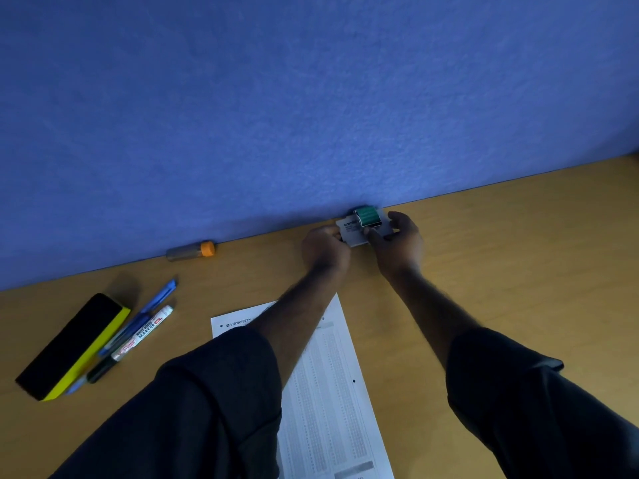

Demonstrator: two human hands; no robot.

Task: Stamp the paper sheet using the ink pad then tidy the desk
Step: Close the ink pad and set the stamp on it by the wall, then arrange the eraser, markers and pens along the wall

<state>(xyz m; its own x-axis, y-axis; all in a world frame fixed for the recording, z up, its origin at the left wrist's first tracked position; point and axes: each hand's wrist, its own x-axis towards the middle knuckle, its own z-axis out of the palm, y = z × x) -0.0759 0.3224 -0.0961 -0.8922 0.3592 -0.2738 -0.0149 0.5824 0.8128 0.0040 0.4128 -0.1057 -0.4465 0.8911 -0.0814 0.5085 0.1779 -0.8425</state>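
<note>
A grey ink pad case [352,229] with dark lettering lies at the back of the wooden desk [518,257], against the blue partition. A small green stamp [368,216] sits on top of it. My left hand [323,250] grips the case's left edge. My right hand [401,243] holds its right side, thumb touching the stamp's front. The printed paper sheet [328,392] lies nearer to me, partly hidden under my left forearm.
At the left lie a black and yellow board eraser [72,347], a blue pen [152,305] and a white board marker [145,335]. A small bottle with an orange cap [192,251] rests on its side against the blue partition [311,98].
</note>
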